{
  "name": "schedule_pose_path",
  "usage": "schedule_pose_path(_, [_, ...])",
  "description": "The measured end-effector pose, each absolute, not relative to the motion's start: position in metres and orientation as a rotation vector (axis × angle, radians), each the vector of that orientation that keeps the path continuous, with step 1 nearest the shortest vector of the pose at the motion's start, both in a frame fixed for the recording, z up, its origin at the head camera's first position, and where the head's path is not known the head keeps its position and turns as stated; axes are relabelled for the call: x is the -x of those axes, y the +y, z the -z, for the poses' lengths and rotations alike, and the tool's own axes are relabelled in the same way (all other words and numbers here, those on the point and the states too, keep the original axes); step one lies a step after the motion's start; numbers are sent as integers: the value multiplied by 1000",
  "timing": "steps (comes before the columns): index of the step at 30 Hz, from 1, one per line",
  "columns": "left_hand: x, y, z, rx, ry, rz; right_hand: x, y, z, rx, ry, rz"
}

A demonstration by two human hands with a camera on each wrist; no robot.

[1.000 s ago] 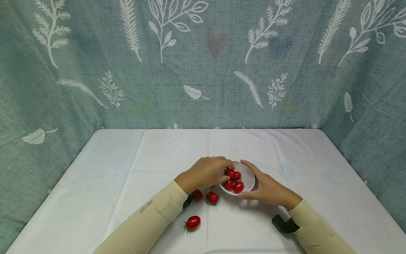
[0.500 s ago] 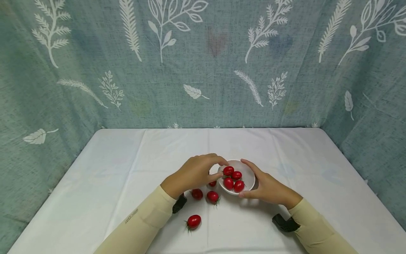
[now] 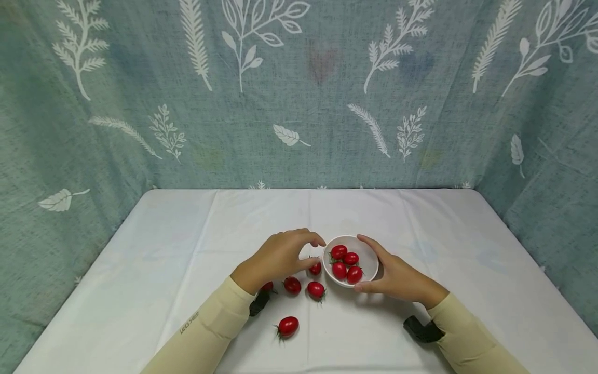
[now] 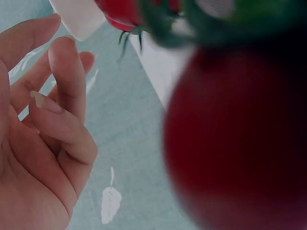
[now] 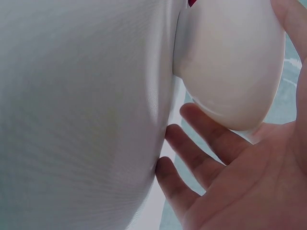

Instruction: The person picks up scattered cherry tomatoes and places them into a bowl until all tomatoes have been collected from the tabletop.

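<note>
A small white bowl (image 3: 369, 262) with several red cherry tomatoes (image 3: 339, 270) in it stands on the table. My right hand (image 3: 399, 275) holds it from the right, thumb and index finger spread around its side. In the right wrist view the thumb lies on the bowl wall (image 5: 235, 62) and the other fingers are spread below. Left of the bowl my left hand (image 3: 275, 259) hovers with fingers loosely bent and a gap between thumb and fingers. A loose cherry tomato (image 3: 315, 267) lies by its thumb. One blurred tomato (image 4: 240, 143) fills the left wrist view's right side.
More loose tomatoes with green stems lie nearer: one tomato (image 3: 316, 290) below the bowl, another (image 3: 292, 285) beside it, one (image 3: 287, 326) toward the front. One (image 3: 268, 286) is partly hidden by the left wrist. A white cloth (image 3: 233, 218) covers the table; a patterned curtain (image 3: 299, 104) surrounds it.
My left hand has let go of a tomato in the bowl and drawn back left, beside a loose tomato. My right hand stays at the bowl.
</note>
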State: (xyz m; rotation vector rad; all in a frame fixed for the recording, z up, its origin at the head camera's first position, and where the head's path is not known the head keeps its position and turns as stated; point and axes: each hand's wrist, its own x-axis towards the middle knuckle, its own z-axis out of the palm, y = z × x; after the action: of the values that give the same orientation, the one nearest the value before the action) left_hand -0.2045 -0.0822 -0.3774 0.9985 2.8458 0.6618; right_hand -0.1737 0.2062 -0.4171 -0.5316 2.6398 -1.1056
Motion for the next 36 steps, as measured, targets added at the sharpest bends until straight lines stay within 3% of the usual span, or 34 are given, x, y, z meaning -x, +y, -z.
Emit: schedule_pose_path(36, [207, -78, 395, -872, 2848, -440, 173, 207, 417, 544, 2633, 1115])
